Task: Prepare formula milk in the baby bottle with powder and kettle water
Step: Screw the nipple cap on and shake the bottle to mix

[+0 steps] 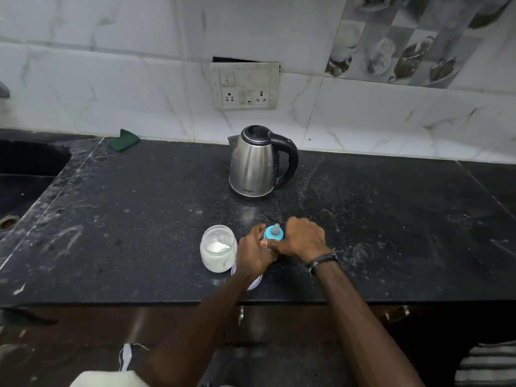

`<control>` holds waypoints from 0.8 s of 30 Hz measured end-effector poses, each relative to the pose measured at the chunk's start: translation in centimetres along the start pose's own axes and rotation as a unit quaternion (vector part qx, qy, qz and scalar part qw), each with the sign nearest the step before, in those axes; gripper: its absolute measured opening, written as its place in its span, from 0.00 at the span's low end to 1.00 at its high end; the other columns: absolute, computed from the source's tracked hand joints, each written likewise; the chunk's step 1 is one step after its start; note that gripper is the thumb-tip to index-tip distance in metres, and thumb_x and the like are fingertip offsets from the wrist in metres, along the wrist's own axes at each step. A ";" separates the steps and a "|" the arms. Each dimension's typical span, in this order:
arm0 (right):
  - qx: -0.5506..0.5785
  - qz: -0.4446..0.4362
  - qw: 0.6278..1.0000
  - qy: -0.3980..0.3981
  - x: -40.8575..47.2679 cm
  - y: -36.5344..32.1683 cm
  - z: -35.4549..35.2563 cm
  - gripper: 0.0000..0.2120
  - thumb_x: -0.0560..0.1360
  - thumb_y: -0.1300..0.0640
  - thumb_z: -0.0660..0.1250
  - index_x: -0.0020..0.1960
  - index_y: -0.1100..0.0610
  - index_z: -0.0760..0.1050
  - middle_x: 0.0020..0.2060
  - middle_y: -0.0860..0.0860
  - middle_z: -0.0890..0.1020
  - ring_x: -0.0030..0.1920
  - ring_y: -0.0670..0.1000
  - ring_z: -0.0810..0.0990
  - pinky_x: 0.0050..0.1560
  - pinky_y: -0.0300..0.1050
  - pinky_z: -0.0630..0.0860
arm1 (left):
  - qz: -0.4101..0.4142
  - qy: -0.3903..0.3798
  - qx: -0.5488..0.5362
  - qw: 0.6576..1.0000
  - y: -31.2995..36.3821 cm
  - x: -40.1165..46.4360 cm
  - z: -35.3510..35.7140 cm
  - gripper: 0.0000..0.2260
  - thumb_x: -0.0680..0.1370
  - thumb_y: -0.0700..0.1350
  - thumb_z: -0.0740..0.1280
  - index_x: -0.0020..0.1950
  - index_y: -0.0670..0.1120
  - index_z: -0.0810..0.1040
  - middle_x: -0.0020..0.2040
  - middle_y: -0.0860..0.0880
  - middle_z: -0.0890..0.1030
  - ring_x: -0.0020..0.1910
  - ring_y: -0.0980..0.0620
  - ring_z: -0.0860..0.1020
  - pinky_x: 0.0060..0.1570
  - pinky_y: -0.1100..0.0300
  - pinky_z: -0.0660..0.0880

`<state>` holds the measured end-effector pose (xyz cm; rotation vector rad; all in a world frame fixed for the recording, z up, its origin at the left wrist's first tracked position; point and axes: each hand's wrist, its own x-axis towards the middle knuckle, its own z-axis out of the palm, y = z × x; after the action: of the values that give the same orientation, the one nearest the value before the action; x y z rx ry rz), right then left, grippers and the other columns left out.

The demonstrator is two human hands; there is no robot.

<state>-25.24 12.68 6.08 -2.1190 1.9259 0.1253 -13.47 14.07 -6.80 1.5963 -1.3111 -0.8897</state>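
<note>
Fingers of the right hand (300, 237) curl over the blue collar and teat of the baby bottle (274, 233); fingers of the left hand (252, 251) wrap the bottle's body, which both hands largely hide. The bottle stands upright near the front edge of the black bench (139, 219). Just left of the left hand, an open powder jar (218, 248), white powder inside; its lid (255, 280) lies partly under the left wrist. Behind, well apart, a steel kettle (258, 162); a green cloth (124, 139) by the wall; sink (28, 169) at far left
</note>
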 end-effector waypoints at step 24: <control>-0.016 -0.037 0.999 0.022 0.8 -0.7 1.0 0.27 0.70 0.41 0.73 0.61 0.55 0.75 0.58 0.57 0.80 0.57 0.59 0.80 0.54 0.49 0.75 | 0.001 0.002 0.004 1.000 0.0 0.0 0.1 0.32 0.61 0.51 0.79 0.64 0.52 0.75 0.53 0.53 0.85 0.52 0.54 0.83 0.54 0.50 0.80</control>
<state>-24.38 12.21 5.02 -2.2291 1.8792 0.0959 -13.54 14.09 -6.79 1.6029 -1.3144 -0.8798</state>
